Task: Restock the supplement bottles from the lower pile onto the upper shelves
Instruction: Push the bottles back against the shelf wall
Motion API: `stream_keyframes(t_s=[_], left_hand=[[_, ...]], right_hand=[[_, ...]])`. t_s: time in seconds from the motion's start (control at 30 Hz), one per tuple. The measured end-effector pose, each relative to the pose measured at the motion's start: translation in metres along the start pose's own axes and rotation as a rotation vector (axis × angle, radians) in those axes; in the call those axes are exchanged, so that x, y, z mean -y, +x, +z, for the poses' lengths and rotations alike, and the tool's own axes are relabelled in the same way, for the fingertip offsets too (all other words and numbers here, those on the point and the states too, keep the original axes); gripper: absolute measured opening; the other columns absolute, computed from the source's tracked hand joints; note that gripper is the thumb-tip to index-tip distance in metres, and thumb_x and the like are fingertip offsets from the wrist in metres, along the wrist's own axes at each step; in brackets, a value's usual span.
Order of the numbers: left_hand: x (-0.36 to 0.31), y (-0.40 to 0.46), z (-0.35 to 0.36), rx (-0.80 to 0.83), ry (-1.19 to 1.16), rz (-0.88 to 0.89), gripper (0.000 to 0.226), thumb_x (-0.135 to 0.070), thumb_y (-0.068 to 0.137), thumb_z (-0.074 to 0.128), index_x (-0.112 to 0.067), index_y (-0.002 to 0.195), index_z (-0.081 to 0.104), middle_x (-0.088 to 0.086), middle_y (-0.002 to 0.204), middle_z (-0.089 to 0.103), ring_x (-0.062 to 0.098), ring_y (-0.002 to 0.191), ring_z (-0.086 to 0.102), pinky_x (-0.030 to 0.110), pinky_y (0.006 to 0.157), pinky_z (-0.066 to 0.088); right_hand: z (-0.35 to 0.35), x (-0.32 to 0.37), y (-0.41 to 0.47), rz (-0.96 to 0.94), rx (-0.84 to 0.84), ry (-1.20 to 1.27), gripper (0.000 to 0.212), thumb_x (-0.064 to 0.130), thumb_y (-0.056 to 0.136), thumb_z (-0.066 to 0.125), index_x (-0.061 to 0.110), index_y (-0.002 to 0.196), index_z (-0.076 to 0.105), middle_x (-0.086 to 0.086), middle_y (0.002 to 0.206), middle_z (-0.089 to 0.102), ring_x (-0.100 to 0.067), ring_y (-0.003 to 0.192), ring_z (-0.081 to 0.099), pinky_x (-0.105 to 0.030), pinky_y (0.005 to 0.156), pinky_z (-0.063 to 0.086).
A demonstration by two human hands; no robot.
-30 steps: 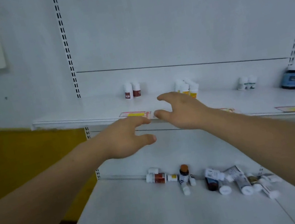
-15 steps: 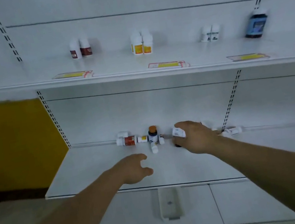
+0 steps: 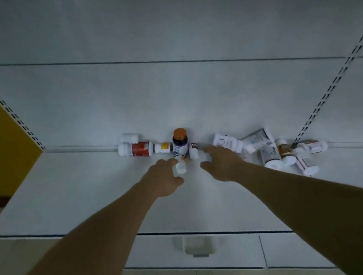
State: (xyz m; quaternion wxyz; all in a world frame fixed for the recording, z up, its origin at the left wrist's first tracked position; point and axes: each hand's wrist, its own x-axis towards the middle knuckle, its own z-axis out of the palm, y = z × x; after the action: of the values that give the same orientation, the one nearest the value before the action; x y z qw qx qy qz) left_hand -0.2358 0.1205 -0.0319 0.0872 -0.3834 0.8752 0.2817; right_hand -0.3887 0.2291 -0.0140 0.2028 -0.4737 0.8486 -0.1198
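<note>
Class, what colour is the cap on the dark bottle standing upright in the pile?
Orange cap, on the dark bottle; the head view shows it.

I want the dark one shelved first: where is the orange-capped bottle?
The orange-capped bottle stands upright against the lower shelf's back wall, just beyond the left hand, between a yellow-labelled bottle and a small white bottle.

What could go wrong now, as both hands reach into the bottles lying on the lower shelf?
1. The orange-capped bottle stands upright between lying bottles; the left hand, reaching by the small white bottle, might topple it.
2. The right hand is close to the crowded right-hand pile; a nudge could roll bottles toward the lower shelf edge.
</note>
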Motion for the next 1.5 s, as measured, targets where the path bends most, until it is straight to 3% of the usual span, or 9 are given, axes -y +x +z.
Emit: stream_keyframes(t_s=[0.23,0.37,0.47,0.6,0.77,0.97,1.17,1.27,1.5], left_hand=[[0.012,0.057,0.051,-0.026,0.144,0.053,0.065,-0.057,0.091,0.042,-0.044,0.147,0.01,0.007,0.159,-0.001,0.032,0.143,0.007,0.05,0.113,0.018],[0.025,0.063,0.07,-0.152,0.138,0.073,0.059,-0.051,0.089,0.053,-0.029,0.14,0.036,0.007,0.151,0.026,0.028,0.135,0.027,0.043,0.11,0.027],[0.032,0.057,0.076,-0.339,0.033,0.044,0.036,-0.03,0.09,0.057,-0.014,0.122,0.05,0.01,0.126,0.046,0.026,0.111,0.046,0.034,0.094,0.039],[0.032,0.029,0.07,-0.437,-0.306,-0.079,0.02,-0.016,0.091,0.054,-0.016,0.105,0.04,0.008,0.093,0.051,0.021,0.078,0.053,0.027,0.064,0.039],[0.016,-0.052,0.03,-0.359,-0.988,-0.201,0.02,-0.012,0.083,0.067,-0.022,0.098,0.058,0.009,0.101,0.058,0.022,0.084,0.059,0.031,0.071,0.053],[-0.019,-0.173,-0.04,-0.227,-1.614,-0.003,0.033,0.002,0.089,0.053,-0.021,0.108,0.066,0.013,0.105,0.06,0.031,0.087,0.069,0.042,0.069,0.057],[-0.042,-0.265,-0.106,-0.252,-1.601,0.173,0.026,-0.006,0.092,0.053,-0.024,0.096,0.071,0.008,0.104,0.066,0.03,0.092,0.065,0.038,0.066,0.056],[-0.048,-0.305,-0.136,-0.254,-1.499,0.257,0.025,-0.007,0.093,0.05,-0.021,0.105,0.068,0.015,0.117,0.059,0.032,0.097,0.063,0.036,0.069,0.056],[-0.061,-0.36,-0.191,-0.261,-1.334,0.433,0.033,0.002,0.091,0.05,-0.023,0.105,0.065,0.014,0.11,0.063,0.03,0.095,0.066,0.036,0.072,0.056]], right_hand=[[0.048,-0.016,0.075,-0.1,0.048,-0.03,0.054,0.02,0.096,0.046,0.014,0.147,0.028,-0.011,0.147,0.037,-0.028,0.132,0.038,-0.035,0.109,0.03],[0.07,-0.024,0.094,-0.048,0.18,-0.064,0.068,0.018,0.097,0.042,0.022,0.152,0.003,-0.016,0.152,0.026,-0.032,0.136,0.032,-0.039,0.111,0.029],[0.08,-0.028,0.096,-0.042,0.105,-0.161,0.058,0.028,0.097,0.042,0.017,0.149,0.018,-0.02,0.142,0.038,-0.036,0.126,0.04,-0.041,0.105,0.035],[0.079,-0.026,0.068,-0.078,-0.024,-0.106,0.032,0.034,0.097,0.045,0.018,0.124,0.041,-0.015,0.115,0.049,-0.026,0.091,0.053,-0.033,0.075,0.043],[0.049,-0.006,-0.016,-0.139,-0.143,0.38,0.027,0.024,0.091,0.059,0.019,0.116,0.049,-0.004,0.093,0.054,-0.012,0.075,0.051,-0.024,0.066,0.039],[-0.026,0.048,-0.133,-0.069,-0.233,0.942,0.021,0.017,0.078,0.063,0.036,0.086,0.064,0.001,0.103,0.06,-0.007,0.089,0.061,-0.023,0.074,0.051],[-0.088,0.125,-0.218,-0.029,-0.274,1.637,0.031,-0.005,0.086,0.051,0.022,0.098,0.059,0.001,0.094,0.067,-0.018,0.08,0.066,-0.031,0.064,0.055],[-0.112,0.162,-0.254,-0.122,-0.254,1.717,0.028,-0.005,0.09,0.044,0.016,0.1,0.06,-0.013,0.1,0.065,-0.031,0.09,0.063,-0.042,0.083,0.051],[-0.157,0.213,-0.294,-0.356,-0.311,1.716,0.025,0.0,0.093,0.045,0.012,0.102,0.064,-0.012,0.091,0.072,-0.024,0.077,0.066,-0.028,0.063,0.053]])
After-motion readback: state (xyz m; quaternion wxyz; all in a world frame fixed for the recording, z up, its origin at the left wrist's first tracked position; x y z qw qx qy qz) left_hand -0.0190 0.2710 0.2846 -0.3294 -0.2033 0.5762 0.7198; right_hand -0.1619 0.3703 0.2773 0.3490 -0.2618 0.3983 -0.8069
